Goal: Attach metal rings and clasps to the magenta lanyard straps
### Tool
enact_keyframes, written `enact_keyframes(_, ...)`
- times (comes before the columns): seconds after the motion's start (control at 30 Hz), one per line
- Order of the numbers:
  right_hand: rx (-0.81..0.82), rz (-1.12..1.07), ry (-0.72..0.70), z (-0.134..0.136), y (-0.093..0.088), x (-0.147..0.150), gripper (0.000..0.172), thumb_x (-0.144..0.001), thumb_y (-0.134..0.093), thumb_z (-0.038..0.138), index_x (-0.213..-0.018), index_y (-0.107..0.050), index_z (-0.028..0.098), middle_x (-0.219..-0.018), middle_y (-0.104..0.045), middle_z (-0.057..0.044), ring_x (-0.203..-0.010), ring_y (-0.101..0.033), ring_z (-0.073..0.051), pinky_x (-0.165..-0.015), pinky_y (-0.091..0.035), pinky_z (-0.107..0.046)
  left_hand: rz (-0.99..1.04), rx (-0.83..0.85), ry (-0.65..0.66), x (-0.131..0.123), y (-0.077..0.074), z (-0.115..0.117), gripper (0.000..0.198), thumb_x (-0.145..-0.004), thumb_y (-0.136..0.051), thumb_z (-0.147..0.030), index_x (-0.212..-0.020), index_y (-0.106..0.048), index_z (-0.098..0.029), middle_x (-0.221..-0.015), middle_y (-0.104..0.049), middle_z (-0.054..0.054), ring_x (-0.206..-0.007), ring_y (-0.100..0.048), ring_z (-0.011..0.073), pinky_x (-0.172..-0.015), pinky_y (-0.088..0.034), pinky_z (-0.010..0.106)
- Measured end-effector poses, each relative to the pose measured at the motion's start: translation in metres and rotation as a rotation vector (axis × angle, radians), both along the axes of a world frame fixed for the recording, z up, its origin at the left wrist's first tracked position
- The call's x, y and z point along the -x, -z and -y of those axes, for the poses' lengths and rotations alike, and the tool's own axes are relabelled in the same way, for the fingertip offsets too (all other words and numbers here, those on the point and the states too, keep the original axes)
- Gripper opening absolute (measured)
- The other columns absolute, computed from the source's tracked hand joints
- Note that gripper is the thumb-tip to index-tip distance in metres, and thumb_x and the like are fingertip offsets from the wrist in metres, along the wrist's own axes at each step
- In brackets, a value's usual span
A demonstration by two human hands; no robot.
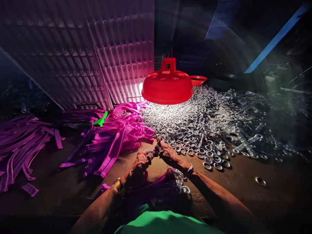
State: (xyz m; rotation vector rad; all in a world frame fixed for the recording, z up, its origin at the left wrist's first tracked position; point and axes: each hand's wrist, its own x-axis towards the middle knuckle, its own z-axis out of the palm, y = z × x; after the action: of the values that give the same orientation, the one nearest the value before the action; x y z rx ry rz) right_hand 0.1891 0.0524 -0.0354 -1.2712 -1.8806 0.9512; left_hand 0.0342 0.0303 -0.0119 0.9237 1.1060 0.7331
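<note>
My left hand [144, 159] and my right hand [166, 152] meet at the middle, fingertips wrapped in dark coverings. Both are closed around something small, of which only a bit of purple shows between them. Just below lie purple straps [161, 182] with metal rings [180, 182] on them, near the table's front edge. Purple straps [117, 136] are heaped beyond my left hand. A large pile of silvery metal rings [190, 126] spreads beyond my right hand.
A red lamp [167, 86] hangs low over the ring pile. Corrugated sheets [122, 55] stand behind the straps. More purple straps [17, 146] lie at far left, with a green object [100, 120] among the middle ones. A single ring [260, 181] lies at right.
</note>
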Motion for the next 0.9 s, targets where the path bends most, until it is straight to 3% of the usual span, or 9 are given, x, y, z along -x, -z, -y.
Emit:
enact_keyframes(0.1,-0.090,-0.083,0.009,0.007,-0.014,0.005,0.016,-0.086,-0.036,0.030,-0.081,-0.046,0.019,-0.068,-0.050,0.000,-0.059,-0.042,-0.012,-0.054,-0.040,-0.023,-0.038,0.004,0.035,0.002,-0.010,-0.004,0.025,-0.058,-0.067,-0.035,-0.063,-0.055,-0.014,-0.047,-0.044,-0.004,-0.039,-0.032,0.0049,-0.040,-0.017,0.020)
enact_keyframes(0.17,-0.071,-0.094,-0.031,0.015,-0.025,0.005,0.019,-0.088,-0.035,0.034,-0.089,-0.047,0.019,-0.067,-0.051,0.000,-0.055,-0.042,-0.011,-0.051,-0.039,-0.022,-0.054,0.013,0.100,0.006,-0.025,-0.007,0.026,-0.059,-0.066,-0.039,-0.061,-0.055,-0.015,-0.047,-0.048,-0.002,-0.036,-0.035,0.0060,-0.038,-0.018,0.021)
enact_keyframes(0.33,-0.061,0.059,-0.245,0.055,-0.048,-0.006,0.028,-0.087,-0.045,0.030,-0.112,-0.040,0.018,-0.060,-0.048,0.006,-0.047,-0.034,-0.009,-0.044,-0.025,-0.021,-0.151,-0.037,0.293,0.018,-0.070,-0.004,0.030,-0.065,-0.063,-0.043,-0.061,-0.062,-0.014,-0.039,-0.033,-0.008,-0.033,-0.021,0.0033,-0.037,-0.010,0.022)
enact_keyframes(0.43,-0.102,0.178,-0.252,0.085,-0.049,-0.011,0.029,-0.085,-0.051,0.027,-0.111,-0.040,0.019,-0.062,-0.053,0.004,-0.049,-0.041,-0.010,-0.046,-0.024,-0.023,-0.225,-0.024,0.420,0.023,-0.082,0.009,0.023,-0.067,-0.061,-0.035,-0.061,-0.067,-0.013,-0.042,-0.041,-0.005,-0.037,-0.026,0.0046,-0.038,-0.012,0.022)
enact_keyframes(0.5,-0.134,0.256,-0.204,0.104,-0.043,-0.011,0.026,-0.084,-0.055,0.029,-0.104,-0.042,0.020,-0.065,-0.058,0.001,-0.052,-0.048,-0.013,-0.047,-0.026,-0.024,-0.201,-0.018,0.489,0.025,-0.081,0.021,0.021,-0.068,-0.059,-0.031,-0.061,-0.068,-0.014,-0.047,-0.048,-0.003,-0.041,-0.031,0.0058,-0.040,-0.017,0.021)
enact_keyframes(0.6,-0.135,0.279,-0.139,0.124,-0.031,-0.008,0.018,-0.084,-0.052,0.026,-0.099,-0.044,0.020,-0.070,-0.061,-0.003,-0.052,-0.051,-0.015,-0.046,-0.027,-0.025,-0.141,0.032,0.542,0.027,-0.071,0.040,0.026,-0.072,-0.059,-0.035,-0.056,-0.063,-0.014,-0.048,-0.046,-0.003,-0.044,-0.034,0.0071,-0.043,-0.023,0.022)
enact_keyframes(0.7,-0.077,0.176,-0.086,0.132,-0.022,-0.005,0.022,-0.085,-0.047,0.023,-0.106,-0.044,0.019,-0.070,-0.062,-0.004,-0.050,-0.049,-0.014,-0.047,-0.029,-0.026,-0.044,0.048,0.491,0.028,-0.056,0.058,0.033,-0.075,-0.059,-0.039,-0.054,-0.055,-0.014,-0.050,-0.042,-0.003,-0.047,-0.035,0.0075,-0.045,-0.024,0.022)
enact_keyframes(0.8,0.108,-0.030,-0.132,0.130,-0.019,-0.001,0.034,-0.087,-0.045,0.026,-0.118,-0.036,0.017,-0.079,-0.064,-0.005,-0.057,-0.052,-0.014,-0.049,-0.033,-0.025,0.046,0.091,0.362,0.027,-0.043,0.070,0.032,-0.077,-0.060,-0.042,-0.063,-0.059,-0.013,-0.056,-0.048,-0.001,-0.052,-0.040,0.0084,-0.049,-0.028,0.022)
enact_keyframes(0.9,0.314,-0.173,-0.201,0.125,-0.021,0.002,0.029,-0.085,-0.051,0.030,-0.108,-0.040,0.017,-0.075,-0.061,-0.003,-0.059,-0.051,-0.013,-0.048,-0.031,-0.023,0.185,0.160,0.297,0.023,-0.031,0.074,0.034,-0.074,-0.063,-0.044,-0.066,-0.060,-0.011,-0.060,-0.053,0.001,-0.054,-0.046,0.0095,-0.052,-0.033,0.022)
